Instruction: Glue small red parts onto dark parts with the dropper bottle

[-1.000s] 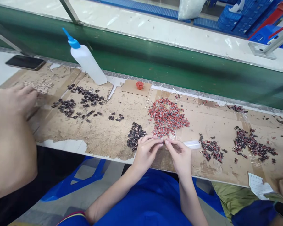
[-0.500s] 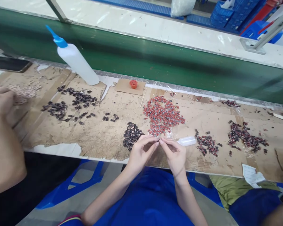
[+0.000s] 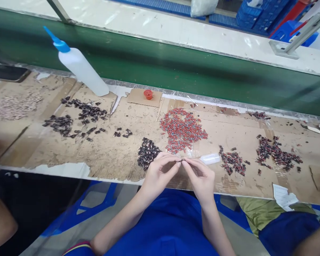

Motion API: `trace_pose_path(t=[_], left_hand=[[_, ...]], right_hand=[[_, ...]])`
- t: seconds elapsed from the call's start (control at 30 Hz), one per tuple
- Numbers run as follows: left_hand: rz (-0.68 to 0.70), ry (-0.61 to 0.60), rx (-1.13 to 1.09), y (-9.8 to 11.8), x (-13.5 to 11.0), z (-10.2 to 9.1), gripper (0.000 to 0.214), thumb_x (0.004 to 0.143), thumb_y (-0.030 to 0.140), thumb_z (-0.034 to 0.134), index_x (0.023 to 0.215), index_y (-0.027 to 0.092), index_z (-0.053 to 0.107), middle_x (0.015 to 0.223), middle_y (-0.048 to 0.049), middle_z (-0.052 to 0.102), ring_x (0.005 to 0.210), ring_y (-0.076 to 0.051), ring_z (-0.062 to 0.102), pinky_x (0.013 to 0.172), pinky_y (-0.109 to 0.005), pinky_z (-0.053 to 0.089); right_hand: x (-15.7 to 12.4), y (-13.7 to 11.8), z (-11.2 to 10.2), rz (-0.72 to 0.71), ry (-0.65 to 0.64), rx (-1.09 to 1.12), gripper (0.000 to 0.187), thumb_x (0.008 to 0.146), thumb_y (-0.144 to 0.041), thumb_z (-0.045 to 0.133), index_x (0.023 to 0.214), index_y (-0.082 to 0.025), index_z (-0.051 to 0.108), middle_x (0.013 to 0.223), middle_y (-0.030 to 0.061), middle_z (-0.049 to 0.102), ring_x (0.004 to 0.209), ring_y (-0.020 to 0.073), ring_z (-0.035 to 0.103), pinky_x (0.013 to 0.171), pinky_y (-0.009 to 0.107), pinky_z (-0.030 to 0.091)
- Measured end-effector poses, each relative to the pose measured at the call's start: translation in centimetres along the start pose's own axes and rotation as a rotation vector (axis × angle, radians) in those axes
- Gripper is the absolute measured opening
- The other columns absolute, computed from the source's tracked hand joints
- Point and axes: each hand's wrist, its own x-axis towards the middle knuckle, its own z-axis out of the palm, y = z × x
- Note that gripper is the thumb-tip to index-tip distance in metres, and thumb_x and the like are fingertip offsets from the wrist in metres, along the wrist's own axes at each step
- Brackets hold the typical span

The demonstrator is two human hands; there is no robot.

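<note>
My left hand (image 3: 160, 170) and my right hand (image 3: 202, 177) meet fingertip to fingertip over the front of the bench. Between their pinched fingers is a tiny dark part (image 3: 181, 160), too small to make out in detail. Just beyond the fingertips lies a heap of small red-and-grey parts (image 3: 182, 129). Beside my left hand is a pile of small black parts (image 3: 147, 153). Close to my right hand a small clear plastic bottle (image 3: 210, 159) lies on its side, and right of it is a cluster of black-and-red pieces (image 3: 233, 161).
A white squeeze bottle (image 3: 82, 71) with a blue nozzle leans at the back left. A red cap (image 3: 148, 94) sits on a cardboard square. More black parts (image 3: 92, 111) and pale parts (image 3: 16, 105) lie leftward. Black-and-red pieces (image 3: 277, 154) lie rightward. People sit on both sides.
The neighbour's hand on the left has drawn back from the pale parts and off the bench. My hands stay together, with my right hand slightly farther right; the dark part shows more clearly.
</note>
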Motion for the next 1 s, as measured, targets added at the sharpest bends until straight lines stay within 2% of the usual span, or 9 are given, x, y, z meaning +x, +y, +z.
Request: trace_pose_path(t=[0.1, 0.23, 0.5, 0.7, 0.83, 1.0], left_hand=[[0.040, -0.046, -0.013, 0.5, 0.1, -0.1, 0.013, 0.083, 0.021, 0.067, 0.093, 0.022, 0.075, 0.090, -0.0062, 0.075, 0.092, -0.020, 0.065, 0.086, -0.034, 0.054], [0.022, -0.069, -0.032, 0.7, 0.1, -0.2, 0.015, 0.084, 0.019, 0.065, 0.095, 0.023, 0.075, 0.093, -0.0066, 0.075, 0.094, -0.020, 0.065, 0.087, -0.035, 0.054], [-0.009, -0.025, -0.064, 0.8, 0.0, -0.3, 0.012, 0.081, 0.018, 0.067, 0.088, 0.021, 0.076, 0.088, -0.0061, 0.074, 0.090, -0.019, 0.066, 0.086, -0.032, 0.054], [-0.101, -0.019, 0.015, 0.1, -1.0, -1.8, 0.010, 0.077, 0.019, 0.066, 0.080, 0.021, 0.075, 0.083, -0.0064, 0.071, 0.085, -0.019, 0.066, 0.078, -0.030, 0.055], [-0.134, -0.016, 0.040, -0.4, -2.3, -3.0, 0.009, 0.075, 0.020, 0.066, 0.079, 0.020, 0.075, 0.081, -0.0061, 0.070, 0.082, -0.019, 0.065, 0.075, -0.029, 0.055], [-0.127, -0.019, 0.044, -0.3, -2.9, -3.3, 0.010, 0.074, 0.018, 0.065, 0.076, 0.021, 0.075, 0.078, -0.0052, 0.070, 0.079, -0.018, 0.064, 0.073, -0.028, 0.054]], right_hand=[[-0.1, -0.4, -0.3, -0.039, 0.019, -0.007, 0.011, 0.081, -0.024, 0.069, 0.088, -0.025, 0.077, 0.088, 0.0057, 0.075, 0.082, 0.0197, 0.070, 0.078, 0.036, 0.058], [-0.2, -0.5, -0.3, -0.038, 0.028, -0.009, 0.011, 0.081, -0.025, 0.069, 0.088, -0.025, 0.077, 0.086, 0.0060, 0.075, 0.081, 0.0201, 0.070, 0.077, 0.036, 0.058], [-0.4, -0.4, 0.4, -0.071, 0.044, -0.013, 0.011, 0.080, -0.021, 0.069, 0.087, -0.025, 0.077, 0.084, 0.0049, 0.074, 0.079, 0.0190, 0.070, 0.075, 0.034, 0.058], [-1.7, -0.2, 1.8, -0.133, -0.010, -0.094, 0.014, 0.082, -0.018, 0.064, 0.086, -0.023, 0.077, 0.082, 0.0061, 0.075, 0.075, 0.0183, 0.070, 0.071, 0.032, 0.059], [-2.6, 0.0, 2.4, -0.111, -0.074, -0.067, 0.015, 0.082, -0.017, 0.063, 0.086, -0.023, 0.076, 0.081, 0.0053, 0.075, 0.073, 0.0173, 0.071, 0.068, 0.029, 0.059], [-3.2, 0.2, 2.9, -0.041, -0.073, -0.026, 0.012, 0.080, -0.017, 0.065, 0.082, -0.023, 0.075, 0.075, 0.0034, 0.074, 0.068, 0.0159, 0.069, 0.063, 0.026, 0.058]])
